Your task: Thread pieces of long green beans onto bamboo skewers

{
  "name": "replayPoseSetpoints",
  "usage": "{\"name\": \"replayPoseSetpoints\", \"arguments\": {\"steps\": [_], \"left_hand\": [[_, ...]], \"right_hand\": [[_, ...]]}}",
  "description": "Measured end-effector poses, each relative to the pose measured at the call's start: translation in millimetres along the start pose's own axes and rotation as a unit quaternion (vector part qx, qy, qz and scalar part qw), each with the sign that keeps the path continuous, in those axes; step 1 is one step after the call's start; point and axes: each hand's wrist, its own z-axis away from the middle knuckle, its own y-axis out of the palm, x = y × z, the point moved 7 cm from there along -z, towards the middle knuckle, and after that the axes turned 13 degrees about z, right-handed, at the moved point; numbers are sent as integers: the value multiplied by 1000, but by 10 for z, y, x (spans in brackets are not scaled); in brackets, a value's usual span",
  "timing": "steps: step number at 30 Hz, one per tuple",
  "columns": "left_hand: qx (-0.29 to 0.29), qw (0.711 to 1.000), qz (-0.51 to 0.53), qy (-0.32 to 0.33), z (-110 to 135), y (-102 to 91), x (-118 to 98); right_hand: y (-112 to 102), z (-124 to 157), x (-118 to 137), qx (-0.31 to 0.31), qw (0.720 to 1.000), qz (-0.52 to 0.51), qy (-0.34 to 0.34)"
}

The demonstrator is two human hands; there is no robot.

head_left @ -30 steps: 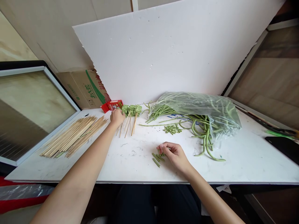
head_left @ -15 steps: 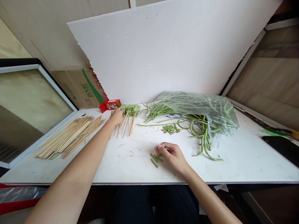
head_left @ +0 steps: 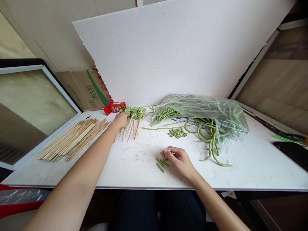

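Note:
My left hand [head_left: 121, 119] reaches to the back of the table, at the left end of a pile of skewered green bean pieces [head_left: 137, 112]. Its fingers bend down there with their tips hidden, so its grip does not show. Bare ends of wooden skewers [head_left: 130, 130] point towards me from the pile. Nearer the front, my right hand [head_left: 178, 160] is closed, thumb and forefinger together, just above a few cut bean pieces [head_left: 160, 167]. Whatever is between those fingertips is too small to make out.
Loose bamboo skewers [head_left: 72, 138] lie at the left. Behind my right hand are a heap of short bean pieces [head_left: 177, 132], long beans [head_left: 211, 142] and a clear plastic bag [head_left: 231, 118] of beans. A red box [head_left: 116, 106] stands at the back; a black object [head_left: 292, 154] lies far right.
The whole view has shifted slightly. Both hands stay at nearly the same spots, the left at the skewer pile and the right over the cut bean pieces.

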Motion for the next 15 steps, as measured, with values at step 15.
{"name": "replayPoseSetpoints", "arguments": {"steps": [15], "left_hand": [[-183, 979, 79, -47, 563, -523, 537]], "right_hand": [[-100, 12, 13, -40, 997, -39, -43]]}}
